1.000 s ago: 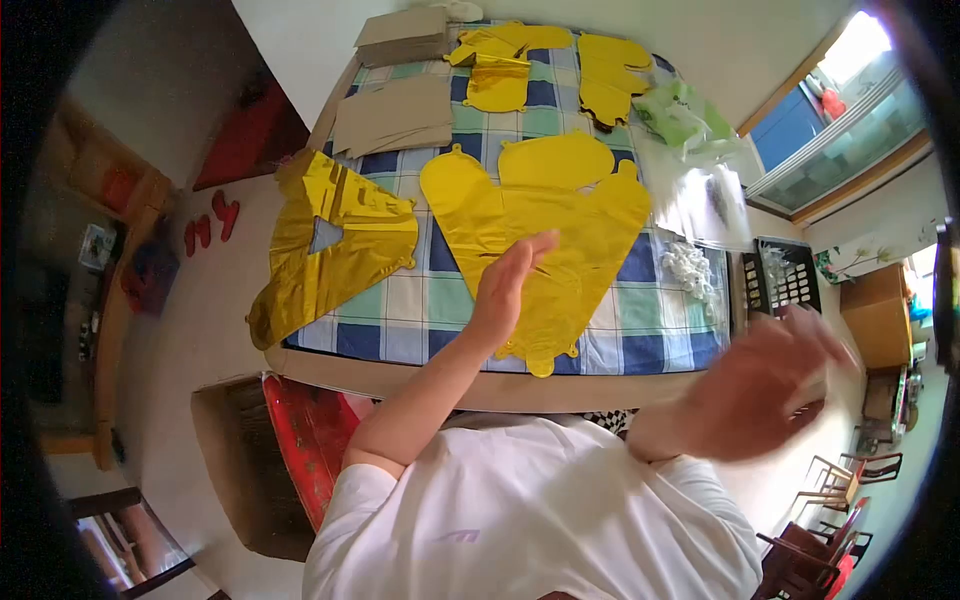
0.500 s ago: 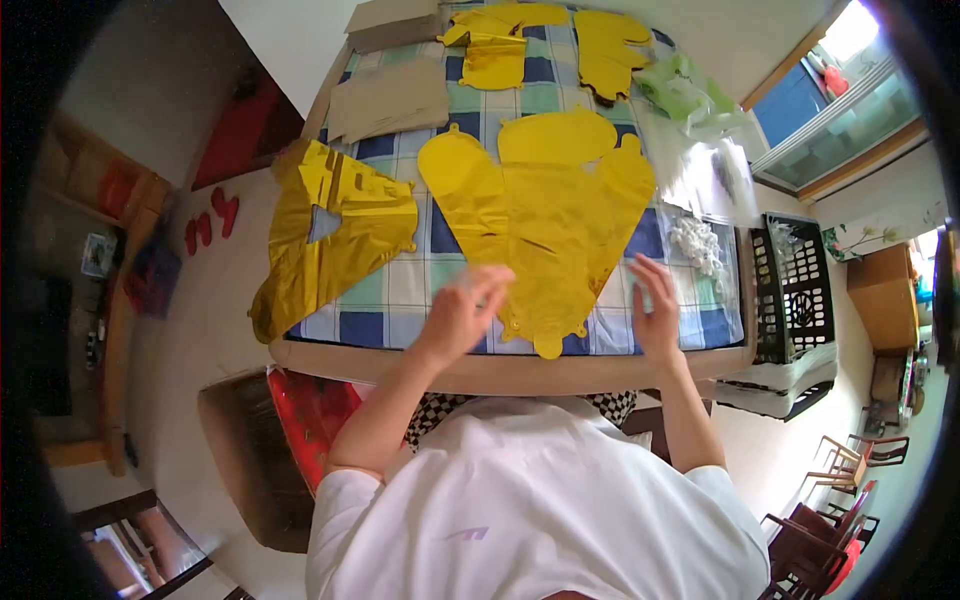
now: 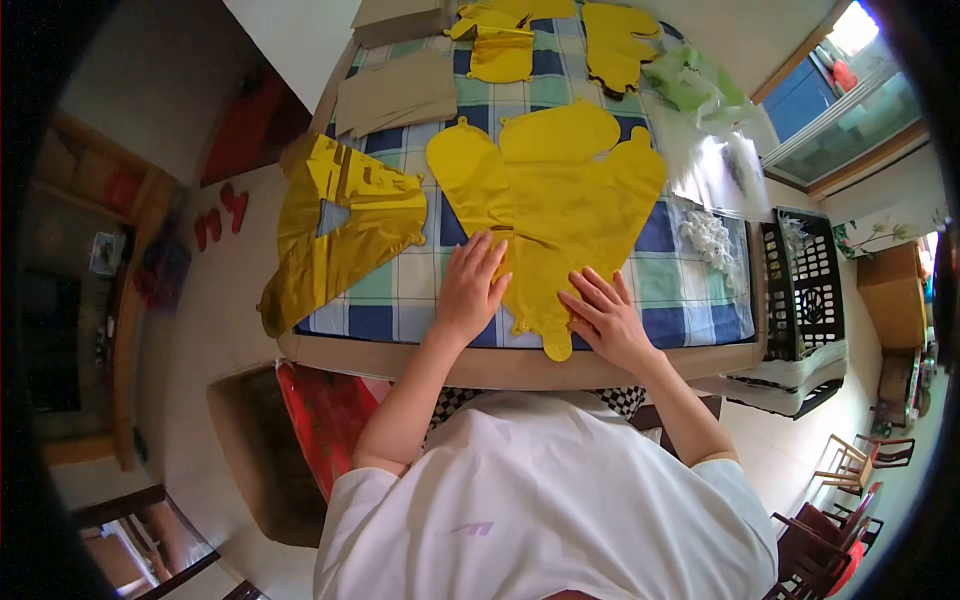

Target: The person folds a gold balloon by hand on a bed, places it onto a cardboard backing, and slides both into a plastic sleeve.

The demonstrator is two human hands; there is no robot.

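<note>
A flat gold foil balloon (image 3: pixel 565 215) lies deflated in front of me, its narrow tab at the near bed edge. On its left edge rests my left hand (image 3: pixel 472 287), fingers stretched out and holding nothing. My right hand (image 3: pixel 608 318) lies with spread fingers on the lower right part of the same foil. To the left, another creased foil balloon (image 3: pixel 350 230) with a small opening in it hangs partly over the bed's side. Further back are more foil pieces, one folded foil (image 3: pixel 502 55) and one lobed foil (image 3: pixel 615 45).
The checked bed sheet (image 3: pixel 395 295) lies under everything. Grey-brown cardboard sheets (image 3: pixel 395 95) are stacked at the back left. Clear plastic bags (image 3: pixel 725 165), a green bag (image 3: pixel 695 80) and a heap of white string-like material (image 3: pixel 706 238) lie right. A black crate (image 3: pixel 800 285) stands beside the bed.
Both hands have come down onto the middle foil balloon. My right hand moved left from beside it onto its lower right part. The view has shifted slightly.
</note>
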